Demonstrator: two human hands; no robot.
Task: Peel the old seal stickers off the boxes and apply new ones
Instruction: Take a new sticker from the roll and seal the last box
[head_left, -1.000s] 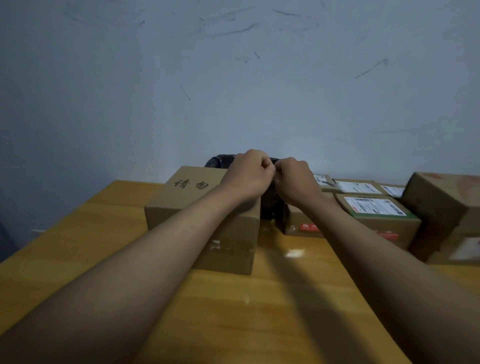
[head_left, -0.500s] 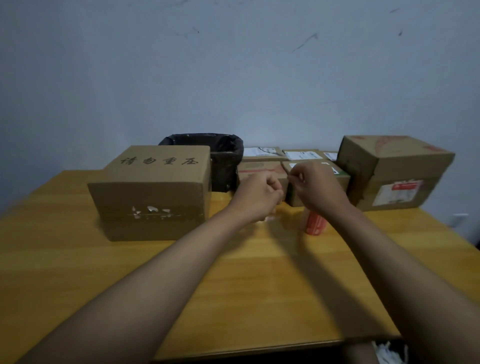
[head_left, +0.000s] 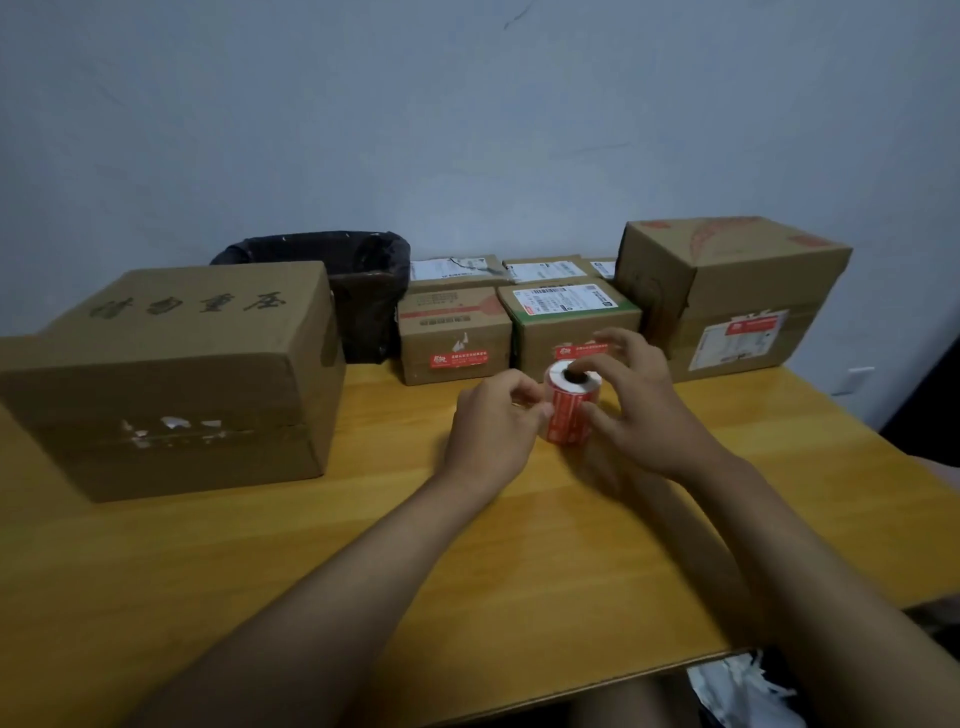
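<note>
Here the step in hand looks like getting a fresh sticker off the roll (head_left: 570, 402), which stands on end on the table (head_left: 260, 571), between the two hands. The right hand (head_left: 631, 402) curls over it, fingers on the top rim and thumb low on the near side, so it grips the roll. The left hand (head_left: 493, 421) has thumb and forefinger pinched together at the roll's left edge; whether a sticker's end is already between them is too blurred to say.

To do this well, I would keep the right hand firm so the roll cannot turn or tip, and draw the sticker off slowly and flat along the backing, holding only its very end so the glue stays clean and the strip does not fold on itself.

Farther back, the big box (head_left: 171, 374) on the left shows torn white scraps along its front seam, which probably wants the new sticker. Beyond stand small boxes (head_left: 454, 332) with red stickers on them, a bin (head_left: 358, 291) and a tall box (head_left: 737, 291) against the wall.
</note>
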